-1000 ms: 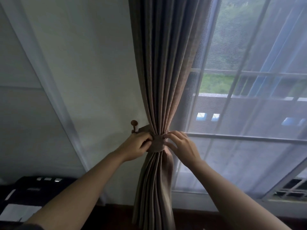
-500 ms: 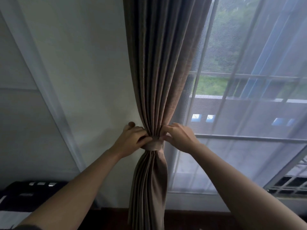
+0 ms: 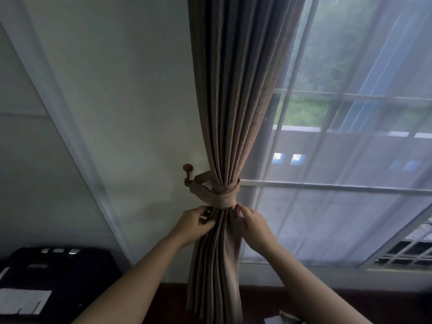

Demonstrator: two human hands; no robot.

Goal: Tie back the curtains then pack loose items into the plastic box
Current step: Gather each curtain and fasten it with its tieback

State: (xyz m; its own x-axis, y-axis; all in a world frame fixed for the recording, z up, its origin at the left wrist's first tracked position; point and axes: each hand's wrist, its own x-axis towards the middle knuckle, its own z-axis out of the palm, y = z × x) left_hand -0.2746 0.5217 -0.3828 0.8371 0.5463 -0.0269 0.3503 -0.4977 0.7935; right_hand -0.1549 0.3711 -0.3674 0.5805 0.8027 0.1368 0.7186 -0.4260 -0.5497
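Observation:
A brown curtain [image 3: 236, 90] hangs in the middle of the view, gathered into tight pleats. A matching fabric tieback [image 3: 219, 195] wraps around it and loops onto a round wall hook [image 3: 188, 174] on the left. Just below the tieback, my left hand [image 3: 194, 226] pinches the curtain's left folds between thumb and fingers. My right hand [image 3: 253, 222] grips the folds on the right side, fingertips touching the lower edge of the tieback. The plastic box is not in view.
A sheer white curtain [image 3: 350, 183] covers the window to the right. A black device [image 3: 56, 277] with a white sheet sits at lower left. A dark wooden surface [image 3: 327, 300] runs under the window, with a small pale object [image 3: 280, 320] at the bottom edge.
Both hands have dropped from the tieback to the folds just under it. The tieback and hook, covered by my hands before, now show fully.

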